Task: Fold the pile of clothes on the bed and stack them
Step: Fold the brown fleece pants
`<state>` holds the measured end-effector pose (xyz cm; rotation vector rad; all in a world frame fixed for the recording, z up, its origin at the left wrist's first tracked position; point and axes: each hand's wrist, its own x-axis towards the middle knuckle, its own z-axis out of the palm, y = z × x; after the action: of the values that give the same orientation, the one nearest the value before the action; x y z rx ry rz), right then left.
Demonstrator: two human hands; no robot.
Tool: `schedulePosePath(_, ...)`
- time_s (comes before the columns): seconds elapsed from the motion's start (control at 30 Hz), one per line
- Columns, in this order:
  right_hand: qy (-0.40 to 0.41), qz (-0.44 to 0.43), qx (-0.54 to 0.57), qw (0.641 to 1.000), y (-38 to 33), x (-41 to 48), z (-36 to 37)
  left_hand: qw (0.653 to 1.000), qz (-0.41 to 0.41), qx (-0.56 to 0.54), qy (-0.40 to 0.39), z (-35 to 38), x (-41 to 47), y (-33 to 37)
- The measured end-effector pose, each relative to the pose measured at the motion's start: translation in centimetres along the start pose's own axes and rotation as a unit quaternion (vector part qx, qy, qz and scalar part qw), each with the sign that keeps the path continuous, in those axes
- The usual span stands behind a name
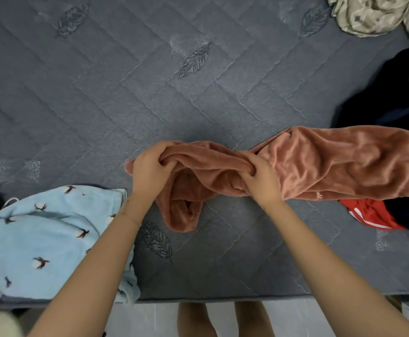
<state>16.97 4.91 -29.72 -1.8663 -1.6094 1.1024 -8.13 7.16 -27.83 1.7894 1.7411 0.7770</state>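
Left hand (147, 171), right hand (261, 181) grip pink fleece (332, 161).

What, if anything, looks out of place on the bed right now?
Nothing damaged. The pink garment is twisted and bunched between the left hand and right hand, its far end draped over the red garment and dark clothes.

- Even, slightly cool room light from overhead; no glare anywhere.
- Soft, faint shadow on the grey bed cover (188, 132), just beyond the pink fleece (320, 161).
- Wide-angle bowing toward the edges.
- Lower-left corner blurred; overall focus slightly soft.
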Motion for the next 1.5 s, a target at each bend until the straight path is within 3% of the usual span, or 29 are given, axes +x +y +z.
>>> schedulePosePath(0.13, -0.103, 0.044, 0.073, 0.991, 0.6, -1.0, -0.7, 0.993, -0.062, -0.056, -0.088, 0.9, -0.9, 1.6)
schedulePosePath(0.23, -0.181, 0.001, 0.055, 0.982, 0.5, -1.9, -0.1, 0.973, -0.088, -0.072, -0.203, 2.0, -2.6, 2.1)
schedulePosePath(0.37, -0.186, -0.056, -0.008, 0.981, 0.1, -2.8, 1.4, 0.959, -0.056, -0.074, -0.267, 2.8, -3.9, 2.5)
schedulePosePath(0.47, -0.189, -0.055, -0.013, 0.980, 0.4, -3.4, 1.3, 0.930, -0.091, -0.098, -0.341, 2.2, -3.9, 2.1)
schedulePosePath(0.53, -0.204, -0.022, 0.044, 0.978, 1.2, -4.1, 0.9, 0.921, -0.150, -0.159, -0.321, 1.8, -4.1, 1.6)
schedulePosePath(0.6, -0.256, 0.018, 0.046, 0.965, 2.3, -4.9, 0.6, 0.938, -0.180, -0.179, -0.238, 2.2, -4.5, 0.8)
schedulePosePath(0.7, -0.415, 0.061, -0.044, 0.907, 3.7, -6.1, 0.5, 0.981, -0.135, -0.036, -0.135, 3.4, -5.1, -0.5)
schedulePosePath(0.77, -0.481, 0.072, -0.116, 0.866, 4.8, -6.8, 0.7, 0.976, -0.156, 0.036, -0.148, 4.3, -5.5, -1.6)
schedulePosePath(0.83, -0.503, 0.081, -0.136, 0.850, 5.6, -7.5, 0.9, 0.955, -0.236, 0.037, -0.175, 4.9, -6.1, -2.5)
schedulePosePath(0.9, -0.468, 0.094, -0.099, 0.873, 5.8, -7.4, 0.9, 0.939, -0.285, 0.056, -0.182, 5.4, -6.8, -3.4)
schedulePosePath(1.0, -0.330, 0.064, -0.048, 0.941, 5.1, -5.9, 0.7, 0.922, -0.297, 0.183, -0.168, 5.5, -7.4, -4.1)
schedulePosePath(1.07, -0.259, 0.032, -0.066, 0.963, 4.7, -4.6, 0.5, 0.935, -0.295, 0.153, -0.122, 5.2, -7.3, -4.4)
schedulePosePath(1.17, -0.189, 0.008, -0.097, 0.977, 4.1, -2.9, 0.3, 0.962, -0.270, -0.023, -0.034, 4.2, -6.8, -3.9)
schedulePosePath(1.27, -0.137, -0.006, -0.137, 0.981, 4.2, -1.6, 0.1, 0.975, -0.205, -0.087, 0.017, 2.8, -4.9, -2.3)
schedulePosePath(1.4, -0.070, -0.030, -0.155, 0.985, 3.8, 0.4, 0.1, 0.988, -0.114, -0.102, 0.006, 1.6, -1.9, -0.8)
schedulePosePath(1.5, -0.086, -0.073, -0.147, 0.983, 2.8, 1.8, 0.8, 0.984, -0.119, -0.128, -0.047, 1.2, 0.0, -0.4)
